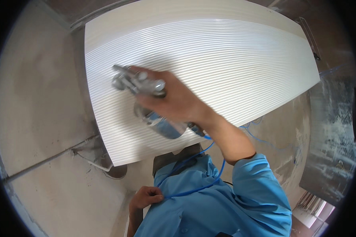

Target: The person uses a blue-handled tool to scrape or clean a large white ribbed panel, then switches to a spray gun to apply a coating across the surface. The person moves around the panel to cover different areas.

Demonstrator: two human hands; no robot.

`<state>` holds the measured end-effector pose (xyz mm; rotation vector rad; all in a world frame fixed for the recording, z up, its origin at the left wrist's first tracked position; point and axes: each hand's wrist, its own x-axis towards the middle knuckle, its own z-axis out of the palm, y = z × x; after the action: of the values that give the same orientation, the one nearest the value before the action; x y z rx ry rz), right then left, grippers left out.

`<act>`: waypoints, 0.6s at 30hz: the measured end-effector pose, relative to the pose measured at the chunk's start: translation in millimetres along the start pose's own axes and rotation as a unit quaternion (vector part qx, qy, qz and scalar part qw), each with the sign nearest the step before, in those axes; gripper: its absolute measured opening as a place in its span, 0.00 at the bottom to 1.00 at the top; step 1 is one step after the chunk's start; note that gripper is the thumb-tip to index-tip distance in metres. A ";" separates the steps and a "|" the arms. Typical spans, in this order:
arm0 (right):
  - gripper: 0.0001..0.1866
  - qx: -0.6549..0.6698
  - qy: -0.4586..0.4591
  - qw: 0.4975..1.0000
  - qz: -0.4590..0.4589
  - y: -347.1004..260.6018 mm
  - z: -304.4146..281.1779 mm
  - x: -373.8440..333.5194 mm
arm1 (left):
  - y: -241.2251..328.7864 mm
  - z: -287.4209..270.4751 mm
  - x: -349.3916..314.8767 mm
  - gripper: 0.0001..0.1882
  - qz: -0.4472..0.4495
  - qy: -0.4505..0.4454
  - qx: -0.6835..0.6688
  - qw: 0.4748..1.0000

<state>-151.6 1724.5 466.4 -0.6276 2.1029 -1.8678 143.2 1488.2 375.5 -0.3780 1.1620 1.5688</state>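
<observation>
My right hand (174, 96) is wrapped round the grip of a metal spray gun (140, 83), held over the left part of a white ribbed panel (233, 63). The gun's cup (168, 127) hangs below my fingers, slightly blurred. From the gun's handle a blue air hose (194, 192) loops down across my front. My left hand (147, 196), low beside my waist, is closed on that hose, with thumb and fingers pressed together. The panel has fine parallel ridges and a smooth far border.
A grey wall (39, 79) rises to the left of the panel. By the panel's near left corner stands a round support (116, 172). On the right are a paint-streaked dark board (332, 138) and more blue hose (265, 140) on the floor. A thin metal frame (309, 37) touches the far right edge.
</observation>
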 end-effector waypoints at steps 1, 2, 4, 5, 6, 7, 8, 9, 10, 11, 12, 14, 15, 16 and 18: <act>0.31 -0.001 0.007 1.000 0.003 -3.9 2.9 -1.2 | 1.3 -0.6 1.4 0.11 0.008 0.007 -0.003 1.000; 0.31 -0.004 0.005 1.000 -0.007 -3.9 11.6 -2.0 | -1.1 -7.1 1.1 0.11 0.010 0.003 -0.006 1.000; 0.32 -0.005 0.006 1.000 0.022 -1.5 5.0 -13.7 | -2.1 -11.4 5.4 0.12 0.013 -0.005 -0.004 1.000; 0.32 -0.031 0.016 0.998 0.059 2.7 -4.7 -21.8 | -1.7 -11.7 9.5 0.12 0.019 -0.012 0.002 1.000; 0.32 -0.057 0.027 0.993 0.096 7.2 -20.9 -31.3 | -1.3 -12.3 14.1 0.12 0.018 -0.027 0.007 0.999; 0.33 -0.083 0.039 0.987 0.133 12.9 -39.5 -42.0 | 0.1 -11.4 19.9 0.12 0.025 -0.021 0.029 0.999; 0.30 -0.114 0.085 0.982 0.125 18.1 -59.4 -54.7 | 3.3 -8.6 26.9 0.12 0.025 -0.024 0.049 0.998; 0.28 -0.143 0.125 0.975 0.115 25.3 -81.4 -65.0 | 6.6 -4.9 34.0 0.12 0.024 -0.027 0.068 0.997; 0.25 -0.171 0.166 0.965 0.107 32.8 -102.9 -75.7 | 10.5 0.6 42.2 0.11 0.033 -0.030 0.097 0.994; 0.22 -0.194 0.187 0.958 0.094 37.8 -128.8 -84.7 | 15.2 6.9 50.1 0.11 0.043 -0.032 0.126 0.991; 0.20 -0.194 0.224 0.941 0.163 42.9 -155.2 -93.6 | 20.4 13.0 57.9 0.11 0.050 -0.027 0.155 0.986; 0.15 -0.215 0.277 0.911 0.218 49.0 -211.9 -112.8 | 29.1 28.4 72.9 0.11 0.022 -0.052 0.137 0.989; 0.13 -0.240 0.304 0.898 0.208 56.3 -237.3 -118.7 | 32.9 35.1 79.6 0.11 -0.006 -0.061 0.133 0.989; 0.11 -0.267 0.328 0.881 0.213 61.2 -264.2 -126.3 | 36.2 41.3 85.4 0.11 0.000 -0.063 0.143 0.988; 0.10 -0.304 0.369 0.855 0.201 69.4 -312.4 -145.9 | 42.1 51.4 95.5 0.12 -0.021 -0.063 0.181 0.981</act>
<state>-179.6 2073.0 428.6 0.5291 3.0251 -1.2800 88.9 1587.5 348.5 -0.0593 1.3003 1.2913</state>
